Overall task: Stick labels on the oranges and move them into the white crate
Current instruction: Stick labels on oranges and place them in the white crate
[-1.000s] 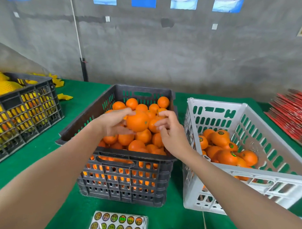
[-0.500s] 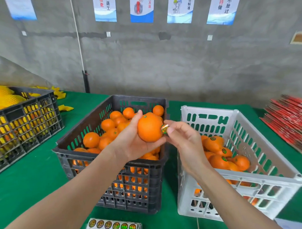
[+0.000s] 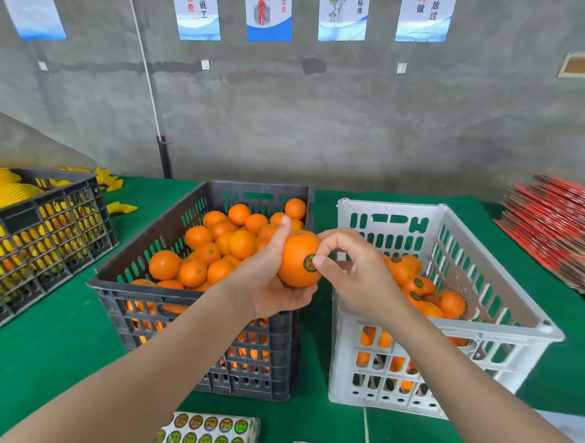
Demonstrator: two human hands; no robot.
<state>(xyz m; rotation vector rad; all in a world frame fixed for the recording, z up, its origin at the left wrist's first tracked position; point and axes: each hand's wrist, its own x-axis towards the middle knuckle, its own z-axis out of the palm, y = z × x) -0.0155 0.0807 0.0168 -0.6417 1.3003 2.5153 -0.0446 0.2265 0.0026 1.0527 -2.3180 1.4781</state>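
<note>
**Label going onto an orange above the crates**

Green tabletop (image 3: 57, 355) runs to a grey concrete wall hung with posters (image 3: 269, 15). A dark crate (image 3: 201, 304) stands in the middle, heaped with plain oranges (image 3: 219, 247). The white crate (image 3: 487, 327) stands just beside it to the right and holds labelled oranges (image 3: 419, 283). Another dark crate (image 3: 52, 209), filled with yellow netting, stands at the far left. A stack of red flat cartons (image 3: 556, 225) lies at the far right. A sheet of round stickers (image 3: 206, 436) lies at the near edge.

The left grip (image 3: 270, 288) cups one orange (image 3: 295, 251) from below and behind, with the thumb up over its top. It holds the orange in the air above the dark crate's right near corner, close to the white crate. The right grip (image 3: 359, 278) has its fingers curled, and one fingertip presses the right edge of a round green-and-gold label (image 3: 308, 263) that lies flat on the side of the orange.
</note>
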